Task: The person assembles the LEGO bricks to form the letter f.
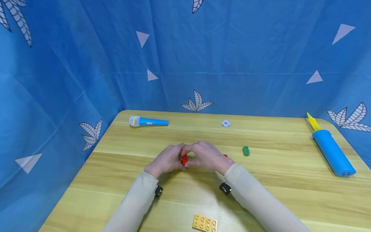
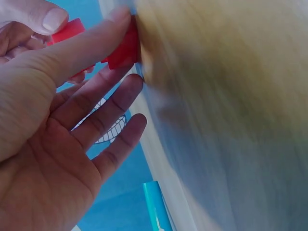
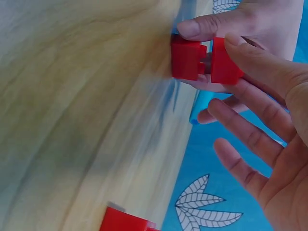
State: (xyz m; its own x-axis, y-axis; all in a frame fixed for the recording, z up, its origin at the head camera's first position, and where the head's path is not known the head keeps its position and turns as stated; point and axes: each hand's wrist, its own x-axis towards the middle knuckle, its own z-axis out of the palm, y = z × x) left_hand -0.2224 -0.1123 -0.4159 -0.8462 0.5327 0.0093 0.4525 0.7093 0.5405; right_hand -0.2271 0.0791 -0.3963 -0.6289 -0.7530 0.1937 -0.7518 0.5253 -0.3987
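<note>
My left hand (image 1: 167,160) pinches a red building block (image 3: 186,57) between thumb and fingers; its studs face the other block. In my right hand (image 1: 206,155) is a second red building block (image 3: 225,61), pinched by thumb and index finger. A narrow gap shows between the two blocks in the right wrist view. From the left wrist camera, the left hand's remaining fingers (image 2: 113,113) extend loosely. A third red block (image 3: 126,220) lies on the table near the right wrist, mostly hidden by it in the head view.
On the wooden table (image 1: 116,174) lie a green block (image 1: 246,150), a yellow eight-stud block (image 1: 204,223) near the front, a toy microphone (image 1: 153,122), a poker chip (image 1: 225,123), and a blue pump (image 1: 333,153) at the right. A blue curtain (image 1: 246,48) hangs behind.
</note>
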